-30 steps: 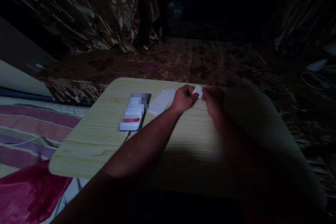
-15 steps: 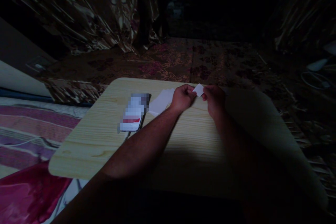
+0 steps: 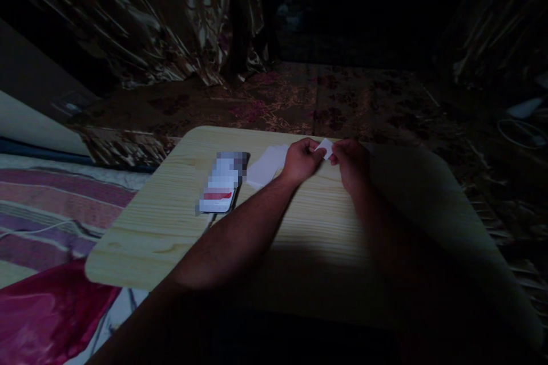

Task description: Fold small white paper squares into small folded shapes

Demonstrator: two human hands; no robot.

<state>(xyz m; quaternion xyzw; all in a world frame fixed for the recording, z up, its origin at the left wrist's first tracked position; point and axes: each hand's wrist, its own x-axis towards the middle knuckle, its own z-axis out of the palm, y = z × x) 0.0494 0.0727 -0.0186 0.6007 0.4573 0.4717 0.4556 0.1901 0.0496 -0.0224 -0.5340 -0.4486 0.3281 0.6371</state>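
A small piece of white paper (image 3: 326, 146) is held between my two hands near the far edge of the wooden table (image 3: 295, 228). My left hand (image 3: 303, 158) pinches its left side, the thumb lying over the lower part. At its right corner, the fingers of my right hand (image 3: 351, 161) are closed on it. Several white paper sheets (image 3: 263, 168) lie on the tabletop just left of my left hand, partly hidden behind it. The room is dim, so marks or folds on the paper cannot be made out.
A smartphone (image 3: 222, 182) with a lit, blurred screen lies left of the sheets, a cable (image 3: 209, 221) at its lower end. Left of the table is a striped bedspread (image 3: 55, 205) with a shiny pink cloth (image 3: 51, 313). Patterned curtains (image 3: 184, 17) hang beyond.
My left thumb has slid further over the piece of paper, covering more of it. Both hands stay at nearly the same spot; the whole view has shifted slightly.
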